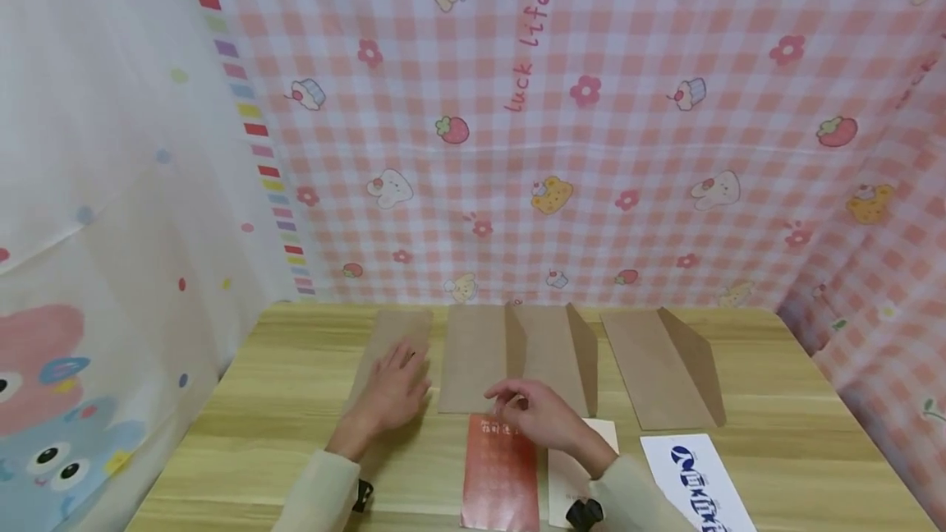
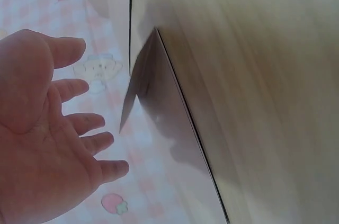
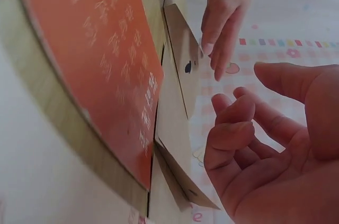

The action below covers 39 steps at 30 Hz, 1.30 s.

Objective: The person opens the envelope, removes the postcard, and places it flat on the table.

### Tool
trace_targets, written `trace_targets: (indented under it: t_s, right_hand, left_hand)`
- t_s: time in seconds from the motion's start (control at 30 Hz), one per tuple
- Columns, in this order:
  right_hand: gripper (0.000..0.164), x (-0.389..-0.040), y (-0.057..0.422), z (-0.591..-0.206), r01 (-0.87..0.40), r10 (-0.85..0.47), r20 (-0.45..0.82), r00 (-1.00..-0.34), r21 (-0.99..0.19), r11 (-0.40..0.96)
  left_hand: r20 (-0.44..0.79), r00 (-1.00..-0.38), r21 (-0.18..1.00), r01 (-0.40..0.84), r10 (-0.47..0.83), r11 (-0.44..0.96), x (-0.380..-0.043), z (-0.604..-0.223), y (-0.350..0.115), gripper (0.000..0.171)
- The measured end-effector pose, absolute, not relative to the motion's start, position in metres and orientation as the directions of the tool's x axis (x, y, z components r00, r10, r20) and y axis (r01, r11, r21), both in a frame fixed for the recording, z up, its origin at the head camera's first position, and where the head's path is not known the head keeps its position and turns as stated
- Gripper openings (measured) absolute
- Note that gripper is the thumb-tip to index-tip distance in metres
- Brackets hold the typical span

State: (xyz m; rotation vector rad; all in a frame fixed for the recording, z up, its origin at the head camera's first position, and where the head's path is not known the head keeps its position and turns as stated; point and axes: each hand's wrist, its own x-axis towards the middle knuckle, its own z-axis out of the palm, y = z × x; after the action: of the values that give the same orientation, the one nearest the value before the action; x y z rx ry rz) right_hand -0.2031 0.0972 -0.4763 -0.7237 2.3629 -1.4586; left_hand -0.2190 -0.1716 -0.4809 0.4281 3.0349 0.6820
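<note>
My left hand [image 1: 395, 391] is over the leftmost brown paper envelope [image 1: 402, 325], fingers spread and palm down. In the left wrist view the palm holds nothing, and an envelope flap [image 2: 140, 81] stands up a little beyond the fingertips. Loosely bent, the fingers of my right hand [image 1: 545, 419] hover above the top of a red card [image 1: 501, 483] with light writing. Nothing shows between that thumb and fingers in the right wrist view. Just beyond are two overlapping brown envelopes [image 1: 476, 351], their flaps opened to the right. A cream card [image 1: 606, 432] lies partly under my right forearm.
Farther right on the wooden table [image 1: 783, 401] lies another brown envelope [image 1: 643, 376] with its flap out. In front of it is a white sheet [image 1: 713, 479] with dark blue print, partly behind my right sleeve. A pink checked cloth [image 1: 636, 253] hangs behind the table.
</note>
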Motion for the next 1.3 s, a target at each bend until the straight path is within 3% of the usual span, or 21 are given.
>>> trace_targets:
  t_s: [0.67, 1.3]
  right_hand:
    - [0.024, -0.223, 0.059, -0.484, -0.209, -0.499, 0.023, -0.866, -0.924, 0.320]
    - [0.032, -0.236, 0.021, -0.494, -0.130, -0.430, -0.015, -0.903, -0.943, 0.306]
  left_hand:
    - [0.048, -0.981, 0.429, 0.189, 0.187, 0.883, -0.215, -0.477, -0.206, 0.055]
    - [-0.109, -0.985, 0.427, 0.078, 0.136, 0.901, -0.216, -0.486, -0.227, 0.056]
